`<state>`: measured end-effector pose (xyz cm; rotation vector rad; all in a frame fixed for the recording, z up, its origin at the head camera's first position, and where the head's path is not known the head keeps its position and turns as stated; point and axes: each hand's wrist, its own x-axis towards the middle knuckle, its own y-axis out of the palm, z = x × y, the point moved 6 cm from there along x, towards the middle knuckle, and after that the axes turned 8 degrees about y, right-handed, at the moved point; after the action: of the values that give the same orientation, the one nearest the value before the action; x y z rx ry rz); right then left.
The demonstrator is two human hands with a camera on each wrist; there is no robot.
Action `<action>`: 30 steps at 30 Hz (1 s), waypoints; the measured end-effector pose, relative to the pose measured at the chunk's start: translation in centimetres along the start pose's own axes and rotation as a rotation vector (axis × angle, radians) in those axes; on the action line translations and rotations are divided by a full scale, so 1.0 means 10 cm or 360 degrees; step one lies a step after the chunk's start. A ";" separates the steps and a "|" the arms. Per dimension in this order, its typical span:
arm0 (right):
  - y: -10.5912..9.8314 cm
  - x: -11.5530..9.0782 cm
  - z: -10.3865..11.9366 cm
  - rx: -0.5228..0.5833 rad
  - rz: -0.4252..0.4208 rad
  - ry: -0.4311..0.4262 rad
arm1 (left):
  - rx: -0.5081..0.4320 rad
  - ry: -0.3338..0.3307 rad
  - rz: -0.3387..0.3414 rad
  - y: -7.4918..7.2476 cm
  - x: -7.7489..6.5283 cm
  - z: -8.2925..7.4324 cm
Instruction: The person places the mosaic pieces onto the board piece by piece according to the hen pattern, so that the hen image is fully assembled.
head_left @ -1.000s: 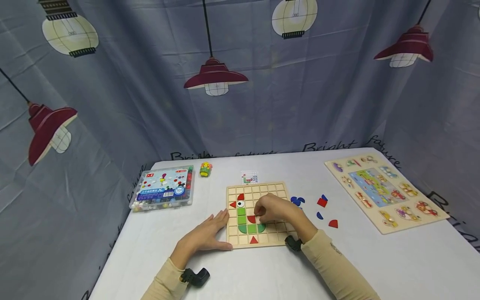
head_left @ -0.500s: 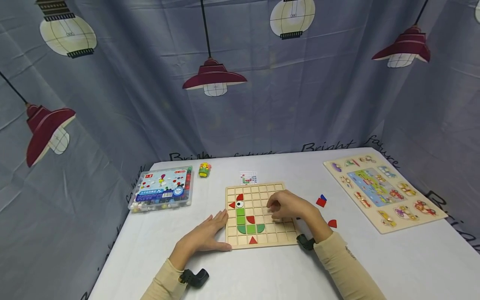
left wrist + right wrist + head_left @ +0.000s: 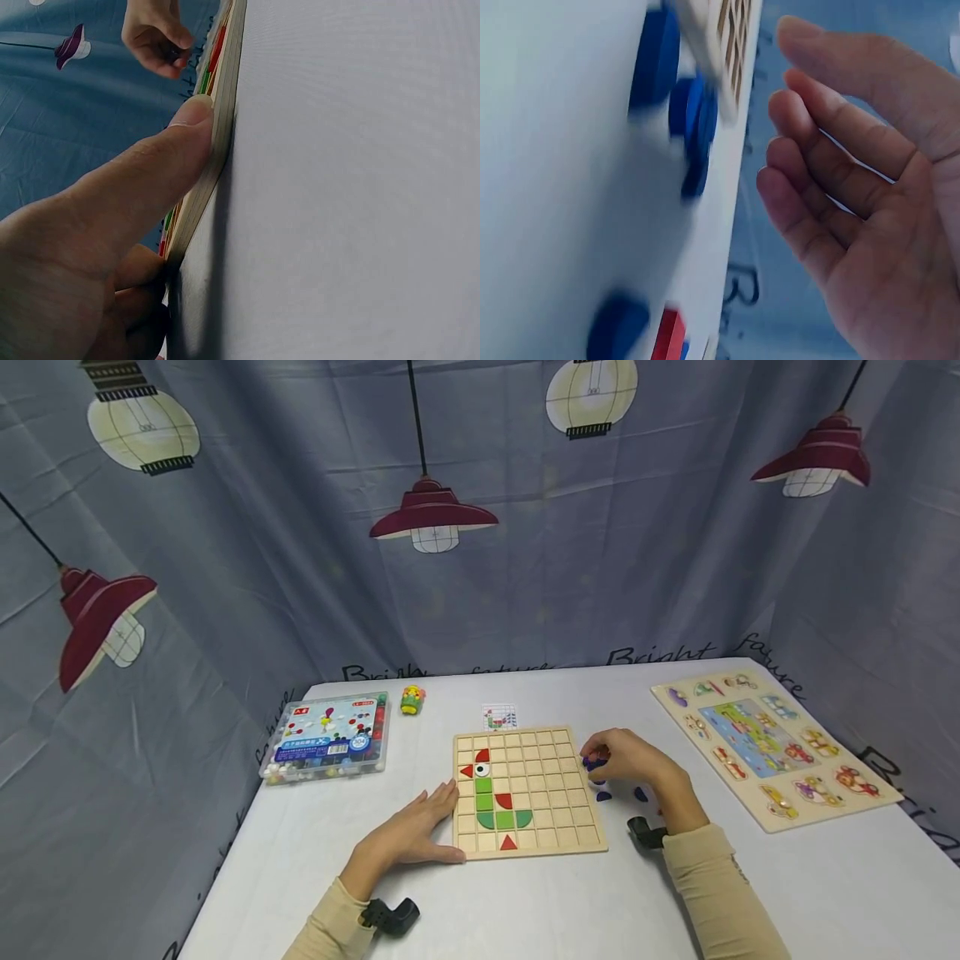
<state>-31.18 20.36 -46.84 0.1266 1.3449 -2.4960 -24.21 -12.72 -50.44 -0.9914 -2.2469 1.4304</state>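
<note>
A wooden grid board lies on the table with red, green and eye-marked pieces set in its left squares as a bird-like figure. My left hand rests against the board's left edge, fingers straight; in the left wrist view its thumb touches the board's side. Beyond the board's right edge, my right hand hovers over a cluster of blue pieces, which it partly hides. In the right wrist view its fingers are loosely bent with nothing between them, apart from the blue pieces.
A small pattern card lies behind the board. At the left stand a clear plastic case of beads and a small figurine. A wooden picture puzzle lies at the right. A red piece lies near the right hand.
My right hand has moved right, off the board to the blue pieces beside it, leaving the board's right squares uncovered. The left hand has stayed at the board's left edge.
</note>
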 end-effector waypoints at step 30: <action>-0.32 -0.15 -0.92 0.0098 -0.0050 0.0396 | 0.0023 0.0016 -0.0013 0.01 -0.01 0.00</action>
<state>-31.29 29.94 -49.06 0.4460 1.3709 -2.6173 -24.10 -12.79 -50.47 -0.9815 -2.2277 1.4332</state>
